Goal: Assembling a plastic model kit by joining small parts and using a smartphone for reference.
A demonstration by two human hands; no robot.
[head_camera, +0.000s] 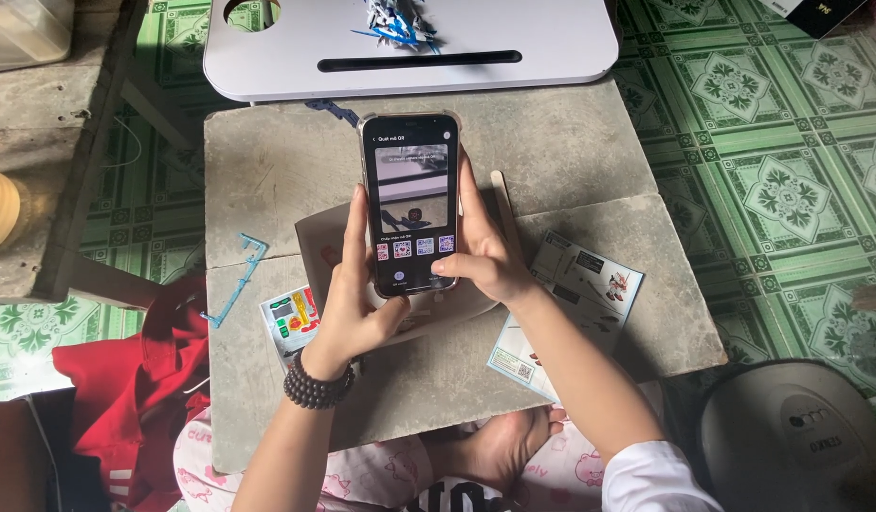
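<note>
Phone [410, 204] above white leaflet [571, 308]

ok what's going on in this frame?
A seated person holds a smartphone upright in both hands over a grey stone slab. The left hand grips its left edge and the right hand its right edge, thumb on the lower screen. A cardboard box, a sticker sheet, an instruction leaflet and a blue plastic frame lie below. A white tray sits beyond.
</note>
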